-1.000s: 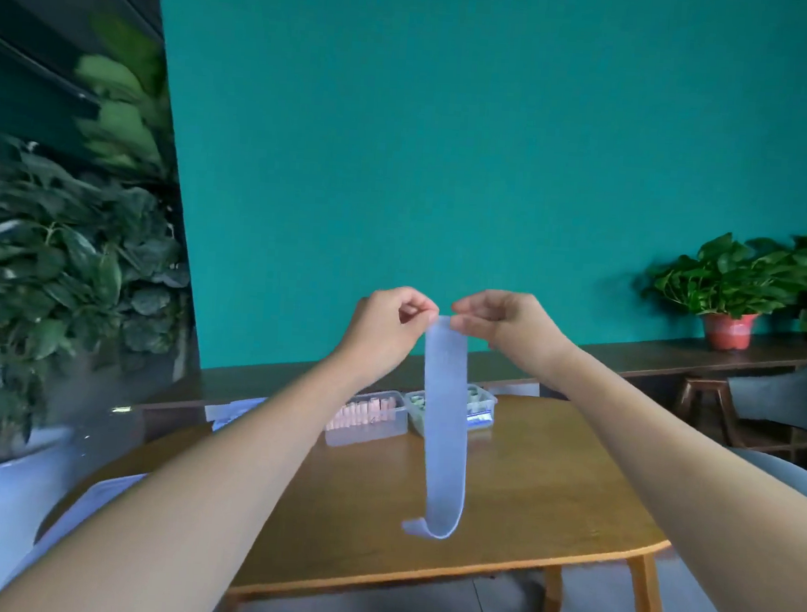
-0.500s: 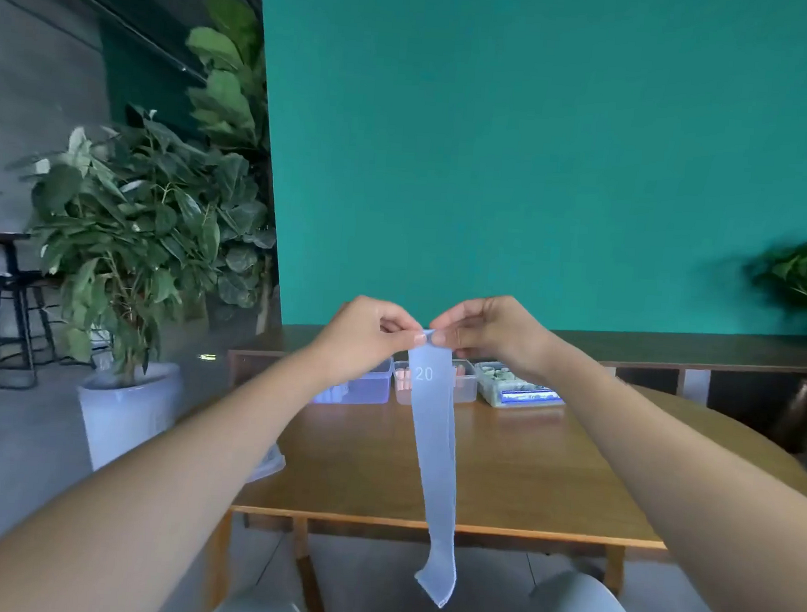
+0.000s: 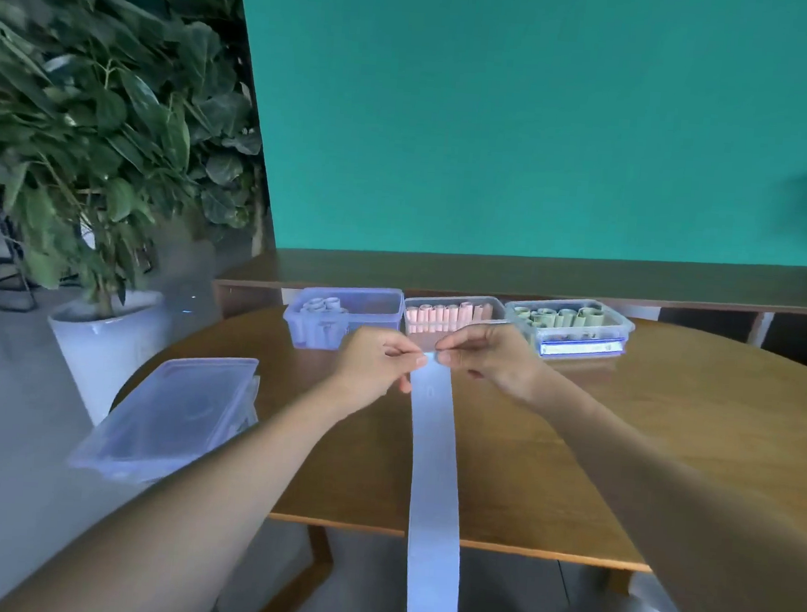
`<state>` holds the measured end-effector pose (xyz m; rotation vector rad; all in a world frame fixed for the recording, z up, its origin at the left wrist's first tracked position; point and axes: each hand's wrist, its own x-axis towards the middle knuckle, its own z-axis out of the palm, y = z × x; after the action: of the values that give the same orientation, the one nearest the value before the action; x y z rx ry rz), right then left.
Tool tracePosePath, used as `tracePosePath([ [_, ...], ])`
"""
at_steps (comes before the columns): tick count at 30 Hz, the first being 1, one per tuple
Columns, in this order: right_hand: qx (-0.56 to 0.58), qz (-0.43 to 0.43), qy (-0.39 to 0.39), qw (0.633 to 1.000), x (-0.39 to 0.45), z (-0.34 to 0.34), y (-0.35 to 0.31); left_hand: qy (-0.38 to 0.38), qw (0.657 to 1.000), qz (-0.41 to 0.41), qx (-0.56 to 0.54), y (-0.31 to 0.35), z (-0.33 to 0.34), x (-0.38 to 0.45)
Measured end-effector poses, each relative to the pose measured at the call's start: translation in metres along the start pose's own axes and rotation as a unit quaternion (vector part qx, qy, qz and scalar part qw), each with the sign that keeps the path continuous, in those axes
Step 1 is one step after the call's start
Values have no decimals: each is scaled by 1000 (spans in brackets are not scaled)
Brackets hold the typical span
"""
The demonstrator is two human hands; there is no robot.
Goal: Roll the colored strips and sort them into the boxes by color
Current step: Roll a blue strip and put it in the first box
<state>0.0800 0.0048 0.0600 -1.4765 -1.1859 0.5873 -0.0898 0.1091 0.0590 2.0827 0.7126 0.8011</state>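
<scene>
Now lowered over the wooden table [image 3: 669, 444], pale blue strip [image 3: 432, 475] hung unrolled, top edge pinched between my left hand [image 3: 378, 366] and right hand [image 3: 484, 354], rolling unstarted, blue box [image 3: 343, 316] just beyond.

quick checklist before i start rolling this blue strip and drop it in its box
1. Both hands on the top edge: left hand and right hand pinch the blue strip: ok.
2. Strip hangs straight, untwisted: ok.
3. Lower end free: runs out of frame, cannot tell.
4. Blue box is open, with room on its right: ok.
5. Pink box and green box hold matching rolls only: ok.
</scene>
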Motion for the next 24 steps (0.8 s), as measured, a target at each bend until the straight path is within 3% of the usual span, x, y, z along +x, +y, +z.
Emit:
tracePosePath([
  [10,80,32,-13,996,69,2,72,6,997,-56,-46,-66,22,68],
  [17,66,54,13,996,100,6,107,6,995,-60,-83,-101,37,95],
  [24,-42,35,81,995,123,23,119,74,993,-42,-77,-124,48,120],
])
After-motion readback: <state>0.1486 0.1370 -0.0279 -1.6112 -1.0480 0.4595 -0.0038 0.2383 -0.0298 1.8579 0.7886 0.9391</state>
